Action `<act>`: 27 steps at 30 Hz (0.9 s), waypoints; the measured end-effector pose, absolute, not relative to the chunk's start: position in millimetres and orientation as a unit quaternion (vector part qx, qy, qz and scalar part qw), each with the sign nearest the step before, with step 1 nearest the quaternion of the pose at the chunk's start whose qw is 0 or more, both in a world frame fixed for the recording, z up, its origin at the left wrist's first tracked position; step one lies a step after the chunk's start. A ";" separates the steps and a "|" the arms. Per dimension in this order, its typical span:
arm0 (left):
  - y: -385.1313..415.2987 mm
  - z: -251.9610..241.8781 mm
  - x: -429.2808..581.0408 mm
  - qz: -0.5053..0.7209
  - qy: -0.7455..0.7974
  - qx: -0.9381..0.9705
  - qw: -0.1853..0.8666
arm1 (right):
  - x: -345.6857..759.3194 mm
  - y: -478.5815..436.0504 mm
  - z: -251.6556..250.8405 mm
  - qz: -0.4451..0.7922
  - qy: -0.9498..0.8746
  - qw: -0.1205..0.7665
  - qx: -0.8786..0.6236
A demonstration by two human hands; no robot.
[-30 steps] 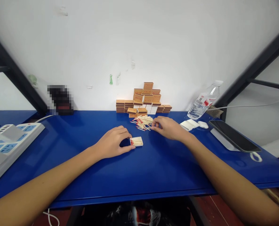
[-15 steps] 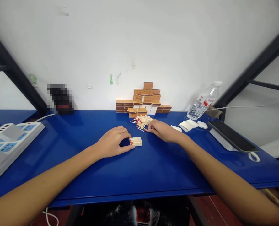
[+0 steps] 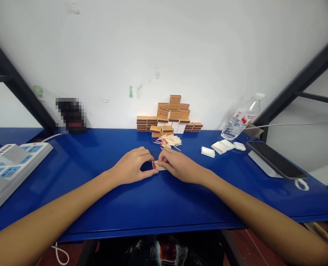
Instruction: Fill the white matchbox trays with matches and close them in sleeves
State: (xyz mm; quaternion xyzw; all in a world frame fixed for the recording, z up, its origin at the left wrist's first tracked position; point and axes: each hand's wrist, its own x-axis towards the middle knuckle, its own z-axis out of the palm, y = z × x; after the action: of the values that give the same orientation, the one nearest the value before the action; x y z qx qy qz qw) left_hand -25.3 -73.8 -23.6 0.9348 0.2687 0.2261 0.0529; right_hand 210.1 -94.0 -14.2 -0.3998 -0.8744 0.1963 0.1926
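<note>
A small white matchbox tray [image 3: 162,169] with red-tipped matches in it lies on the blue table. My left hand [image 3: 136,165] grips its left end between thumb and fingers. Over the tray's right part, my right hand [image 3: 177,163] is closed in a pinch, fingertips at the matches; it covers that end, and what is between the fingertips is too small to make out. Just beyond lies a loose heap of matches [image 3: 171,140]. Behind the heap, brown matchboxes [image 3: 174,114] are stacked against the wall.
On the right are white trays [image 3: 207,152], a white case [image 3: 239,146], a tilted water bottle [image 3: 235,122] and a phone [image 3: 276,159] on a white block. A power strip [image 3: 20,166] lies at the left, and a blurred dark object [image 3: 73,116] stands by the wall.
My right hand has moved from the match heap left and nearer to me, onto the tray. My left hand keeps its hold on the tray.
</note>
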 end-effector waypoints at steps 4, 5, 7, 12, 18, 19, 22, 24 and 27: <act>-74.3 -22.7 -25.2 0.223 0.272 0.934 0.057 | 212.7 -92.0 -16.1 0.193 -0.875 0.175 -0.408; -74.3 -22.6 -25.3 0.222 0.273 0.934 0.057 | 214.8 -91.2 -15.5 0.188 -0.875 0.175 -0.411; -74.4 -22.7 -25.6 0.221 0.275 0.934 0.055 | 218.3 -90.4 -13.6 0.176 -0.877 0.174 -0.411; -74.2 -23.0 -25.6 0.224 0.272 0.934 0.050 | 218.9 -90.8 -10.2 0.183 -0.888 0.168 -0.386; -73.3 -24.0 -26.2 0.228 0.266 0.935 0.052 | 215.8 -89.9 -15.3 0.188 -0.875 0.193 -0.402; -73.2 -24.0 -26.2 0.229 0.266 0.935 0.050 | 215.7 -89.8 -16.7 0.193 -0.875 0.194 -0.399; -73.2 -23.8 -26.2 0.236 0.265 0.934 0.051 | 214.9 -90.0 -19.0 0.203 -0.872 0.203 -0.397; -73.2 -23.6 -26.1 0.237 0.266 0.933 0.055 | 213.7 -90.7 -19.1 0.207 -0.869 0.209 -0.398; -73.0 -24.0 -26.4 0.234 0.269 0.932 0.058 | 213.4 -90.9 -18.1 0.210 -0.868 0.209 -0.399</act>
State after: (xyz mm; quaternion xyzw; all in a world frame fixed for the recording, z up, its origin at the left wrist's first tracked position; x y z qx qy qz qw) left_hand -26.4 -73.0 -24.0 0.9324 0.2693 0.2340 0.0585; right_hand 213.4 -90.9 -18.1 -0.3989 -0.8678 0.2099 0.2093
